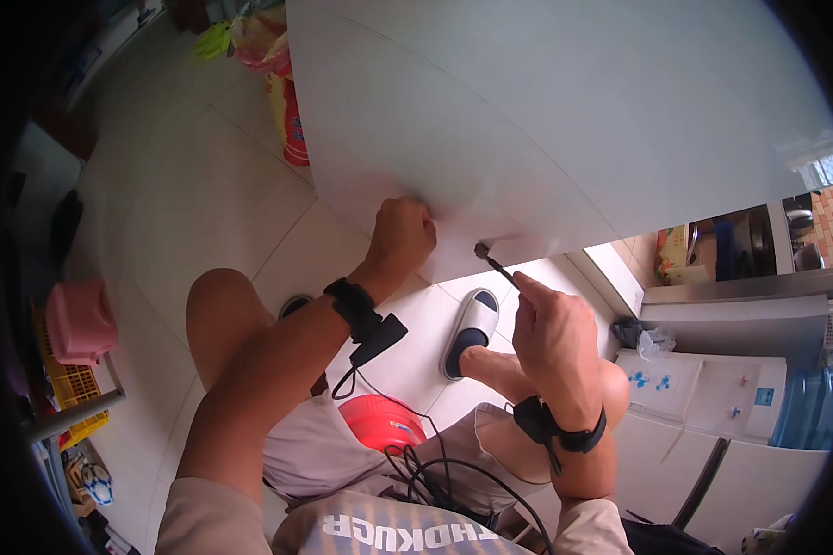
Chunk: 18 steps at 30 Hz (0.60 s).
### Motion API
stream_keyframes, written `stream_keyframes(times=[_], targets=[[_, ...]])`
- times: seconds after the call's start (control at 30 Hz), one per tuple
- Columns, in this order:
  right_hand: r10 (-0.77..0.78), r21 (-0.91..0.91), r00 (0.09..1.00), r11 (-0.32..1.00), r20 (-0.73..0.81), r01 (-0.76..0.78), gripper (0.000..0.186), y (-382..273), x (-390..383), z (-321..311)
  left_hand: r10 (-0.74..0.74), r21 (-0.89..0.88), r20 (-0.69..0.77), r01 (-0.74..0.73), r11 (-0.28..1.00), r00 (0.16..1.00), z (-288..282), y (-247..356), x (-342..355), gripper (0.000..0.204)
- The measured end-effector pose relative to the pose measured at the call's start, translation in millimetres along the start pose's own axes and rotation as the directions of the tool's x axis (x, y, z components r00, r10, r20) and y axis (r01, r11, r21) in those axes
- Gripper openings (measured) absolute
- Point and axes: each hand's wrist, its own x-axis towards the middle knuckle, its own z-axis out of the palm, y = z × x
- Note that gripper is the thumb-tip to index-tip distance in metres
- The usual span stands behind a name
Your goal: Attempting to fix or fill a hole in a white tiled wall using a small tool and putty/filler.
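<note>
A large pale, glossy panel (565,111) fills the upper middle. My left hand (400,236) is closed against its lower left part, fingers curled; what they hold, if anything, is hidden. My right hand (555,338) grips a slim dark tool (502,270) whose end meets a small dark spot on the panel near its lower edge, right of my left hand. I cannot make out the tool's tip clearly. Black devices with cables are strapped to both my wrists.
Below are my bent legs, slippers (472,328) and a red bucket (379,421). On the left stand a pink container (79,319) and yellow basket (69,416). On the right are white appliances (694,393), blue water bottles (805,416) and a doorway. Colourful bags (259,37) lie behind the panel.
</note>
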Motion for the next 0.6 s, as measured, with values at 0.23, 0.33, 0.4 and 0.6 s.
stream_keyframes(times=[0.23,0.33,0.4,0.6], targets=[[-0.136,-0.062,0.989,0.989,-0.054,0.132,0.043,-5.1,10.8,25.3,-0.215,-0.161,-0.203,0.185,0.97,0.955,-53.9,-0.4,38.3,0.012],[-0.047,0.13,0.985,0.989,-0.165,0.069,0.036,-18.2,1.6,-2.7,-0.31,-0.217,-0.297,0.252,0.943,0.903,-78.9,-3.2,52.1,0.012],[-0.09,0.093,0.975,0.989,-0.205,0.111,0.036,-18.2,7.5,5.2,-0.373,-0.42,-0.364,0.207,0.884,0.853,-92.0,3.1,63.6,0.011],[-0.112,-0.044,0.984,0.993,-0.139,0.107,0.028,-30.9,31.5,44.3,-0.067,-0.161,-0.425,-0.003,0.987,0.903,-43.3,-24.6,40.9,0.006]])
